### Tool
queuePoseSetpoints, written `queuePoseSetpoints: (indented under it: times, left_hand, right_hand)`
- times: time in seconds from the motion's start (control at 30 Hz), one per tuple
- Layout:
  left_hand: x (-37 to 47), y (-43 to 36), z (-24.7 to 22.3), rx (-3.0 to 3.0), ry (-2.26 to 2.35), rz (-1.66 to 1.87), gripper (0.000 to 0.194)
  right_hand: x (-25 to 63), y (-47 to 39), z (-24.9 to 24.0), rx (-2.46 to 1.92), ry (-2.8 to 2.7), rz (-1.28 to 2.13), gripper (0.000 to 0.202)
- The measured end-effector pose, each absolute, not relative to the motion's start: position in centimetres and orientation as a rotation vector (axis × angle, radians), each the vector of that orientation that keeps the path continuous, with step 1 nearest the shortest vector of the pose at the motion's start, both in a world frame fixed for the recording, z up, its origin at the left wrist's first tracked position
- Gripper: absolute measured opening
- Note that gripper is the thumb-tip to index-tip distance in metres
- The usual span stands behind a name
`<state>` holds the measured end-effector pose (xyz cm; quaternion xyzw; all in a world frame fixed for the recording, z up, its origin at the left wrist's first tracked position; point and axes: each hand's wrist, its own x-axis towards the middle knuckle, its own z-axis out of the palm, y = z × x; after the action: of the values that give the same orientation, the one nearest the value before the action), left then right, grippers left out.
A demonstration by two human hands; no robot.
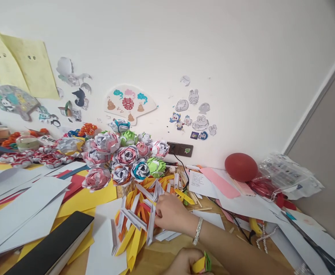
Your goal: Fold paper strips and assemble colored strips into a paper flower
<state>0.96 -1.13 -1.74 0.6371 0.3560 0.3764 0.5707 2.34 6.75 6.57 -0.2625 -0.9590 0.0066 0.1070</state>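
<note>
My right hand point(169, 210), with a beaded bracelet point(198, 231) at its wrist, reaches into a pile of folded paper strips point(133, 219) in white, yellow and orange. Its fingers are curled at the right side of the pile, and what they hold, if anything, is hidden. Low in the view, my left hand point(181, 261) is closed around a yellow and green folded paper piece point(200, 264). Behind the pile stands a bunch of paper flowers point(127, 156) in pink, white, green and blue.
White sheets point(26, 214) and a black-topped box point(54, 244) lie at left. A red balloon point(241, 167), a plastic bag point(292, 177) and a pink paper point(219, 182) are at right. A black cable point(185, 168) runs from the wall socket point(181, 149) across the table.
</note>
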Motion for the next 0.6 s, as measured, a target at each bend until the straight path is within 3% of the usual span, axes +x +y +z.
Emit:
queuePoseSetpoints:
  times: [0.23, 0.33, 0.47, 0.6]
  left_hand:
    - [1.2, -1.2, -0.4, 1.295, 0.886, 0.989, 0.051]
    - [1.2, -0.7, -0.2, 1.100, 0.873, 1.188, 0.049]
    - [0.7, -0.3, 0.4, 0.931, 0.940, 1.368, 0.042]
    - [0.0, -0.3, 1.2, 0.887, 1.062, 1.434, 0.038]
  right_hand:
    - [4.7, 8.2, 10.0, -1.028, -2.625, 0.746, 0.016]
    - [7.1, 7.9, 11.1, -1.039, -2.412, 0.856, 0.006]
    - [10.8, 6.0, 10.2, -1.092, -2.142, 0.904, 0.037]
    - [13.1, 3.5, 7.0, -1.112, -2.104, 0.762, 0.010]
